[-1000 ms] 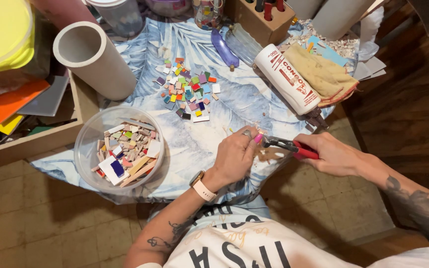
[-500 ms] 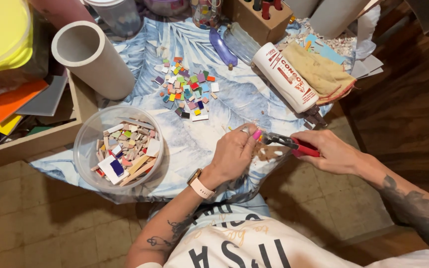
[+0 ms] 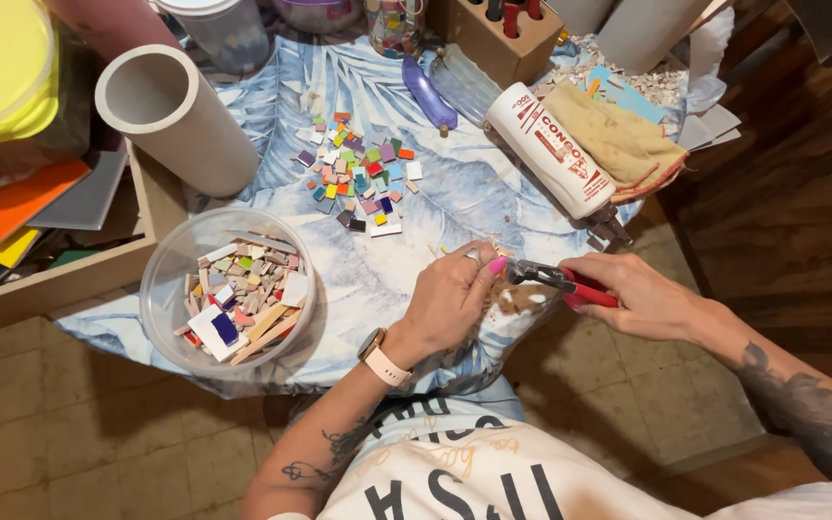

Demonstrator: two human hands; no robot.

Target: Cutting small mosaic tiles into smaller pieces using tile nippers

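Left hand [image 3: 450,294] was curled at the near edge of the blue-and-white leaf-print cloth [image 3: 455,188], fingertips pinched on a small brownish tile piece [image 3: 522,297]; the piece sat just beside that edge, mostly hidden by the fingers. Right hand [image 3: 642,294] was wrapped tight round the red-handled metal nippers [image 3: 562,280], jaws at the piece; couldn't tell if they'd bitten through.

To do the nip well, my read: keep the jaws only partway onto the piece, square to the intended break line, squeeze steadily, and keep the left fingertips off the blades. Cutting low over the cloth should catch shards.

Around it: clear round plastic tub of mixed tile offcuts [image 3: 228,294] to the left, loose cluster of small coloured square tiles [image 3: 358,178] further up the cloth, white glue bottle lying on its side [image 3: 551,149] above the right hand, white cardboard tube [image 3: 175,116] at far left.
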